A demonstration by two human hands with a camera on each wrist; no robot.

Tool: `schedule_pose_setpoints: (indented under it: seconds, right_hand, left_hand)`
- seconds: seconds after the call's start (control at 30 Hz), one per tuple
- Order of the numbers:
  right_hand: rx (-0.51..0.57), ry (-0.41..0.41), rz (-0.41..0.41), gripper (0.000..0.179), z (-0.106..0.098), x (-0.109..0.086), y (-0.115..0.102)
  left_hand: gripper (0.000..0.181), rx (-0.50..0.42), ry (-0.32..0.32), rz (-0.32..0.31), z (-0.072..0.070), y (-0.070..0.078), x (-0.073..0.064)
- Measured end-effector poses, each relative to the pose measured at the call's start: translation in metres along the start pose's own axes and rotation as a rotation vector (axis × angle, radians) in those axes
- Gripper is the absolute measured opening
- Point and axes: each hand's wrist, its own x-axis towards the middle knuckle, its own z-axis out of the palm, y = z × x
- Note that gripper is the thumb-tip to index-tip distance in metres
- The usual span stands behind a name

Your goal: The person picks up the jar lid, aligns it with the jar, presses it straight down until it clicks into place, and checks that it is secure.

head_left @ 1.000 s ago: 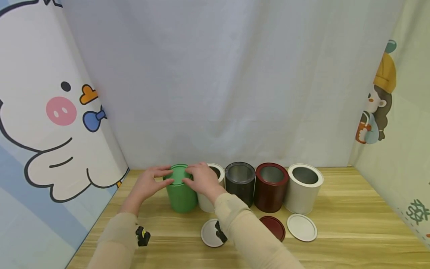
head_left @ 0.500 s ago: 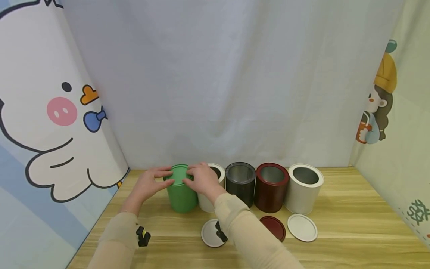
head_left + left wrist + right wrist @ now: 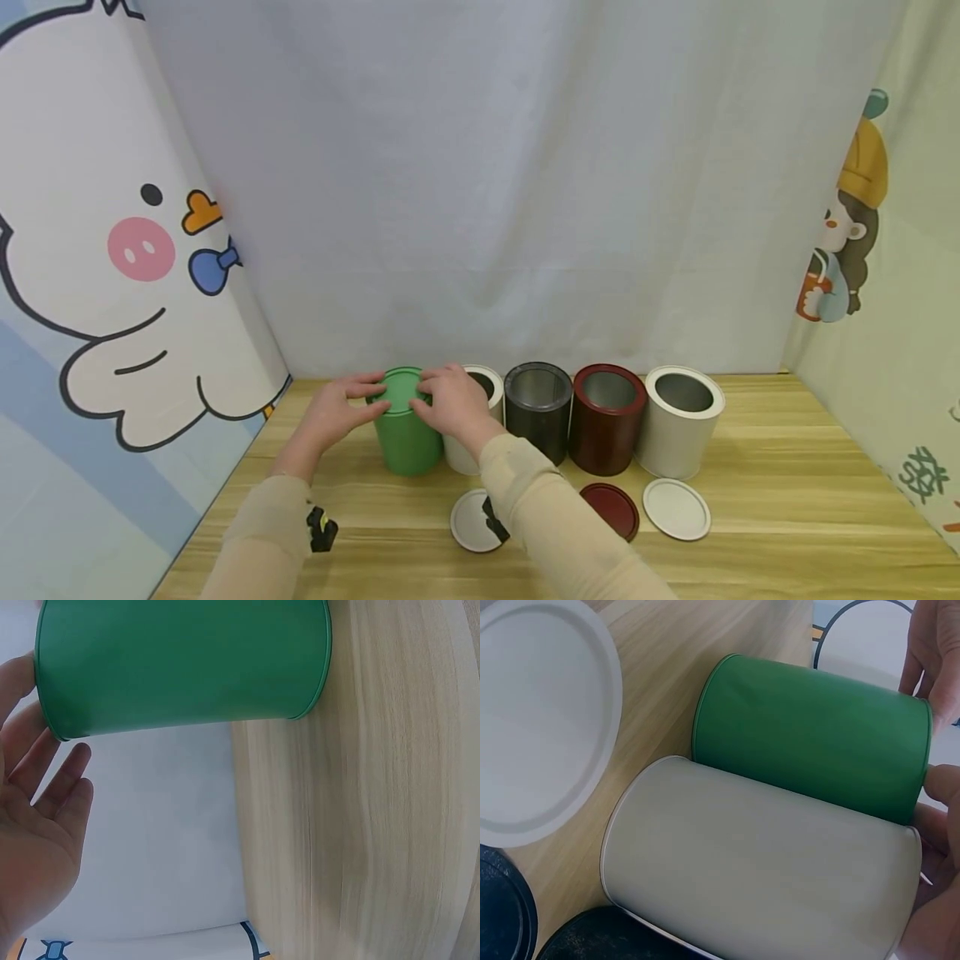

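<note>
Fingers of both hands are arched over the green lid (image 3: pixel 400 392): those of the left hand (image 3: pixel 330 412) are spread at its 9 o'clock, thumb and forefinger well apart, while those of the right hand (image 3: pixel 455 402) are set at 3 o'clock. Whether the lid is gripped or merely pressed cannot be told. It appears to be seated level on the green can (image 3: pixel 408 446), stood upright at the row's 9 o'clock end, just beside a white can (image 3: pixel 460 454) left uncovered. White (image 3: pixel 474 523) and dark red (image 3: pixel 611 510) lids are laid toward 6 o'clock of the row. Lid work at the green can is judged to be in hand; for seating, even pressure around the rim would be called for; for loosening, an upward pull.
</note>
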Motion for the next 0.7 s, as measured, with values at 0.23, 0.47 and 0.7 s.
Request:
schedule_pose_setpoints:
  seconds: [0.23, 0.47, 0.7]
  right_hand:
    - [-0.055, 0.019, -0.038, 0.033, -0.0003, -0.001, -0.0002]
    - [-0.086, 0.036, -0.064, 0.033, -0.0002, -0.002, 0.0004]
    - [-0.128, 0.053, -0.095, 0.032, 0.0012, -0.0013, 0.0016]
  left_hand:
    - [0.044, 0.015, -0.003, 0.01, 0.0001, -0.0001, 0.0001]
    - [0.042, 0.054, -0.003, 0.042, -0.001, 0.0003, 0.0001]
    - [0.044, 0.093, -0.021, 0.064, -0.0033, 0.0018, 0.0009]
